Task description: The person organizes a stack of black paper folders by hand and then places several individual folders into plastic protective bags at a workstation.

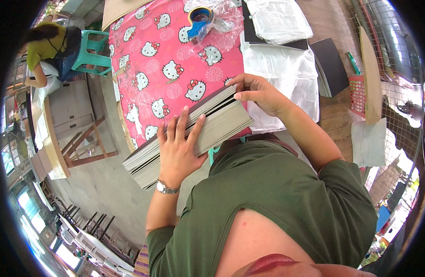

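Note:
A thick stack of grey-edged boards with dark faces (221,121) stands tilted on edge at the near side of the table, close to my body. A dark gap runs between its layers. My left hand (178,150) rests on the stack's edges with fingers stretched and spread. At the far right corner, my right hand (263,96) pinches the stack between thumb and fingers. Beneath and beyond is the pink cat-patterned table cover (187,53). Flat clear plastic bags (281,69) lie just right of the stack.
A blue tape dispenser (193,31) and crumpled clear plastic (226,25) sit at the table's far side. More bags (279,21) lie far right. Dark boards (331,64) and a red basket (358,94) are to the right. At left, a person (48,53) sits by a teal stool (93,55).

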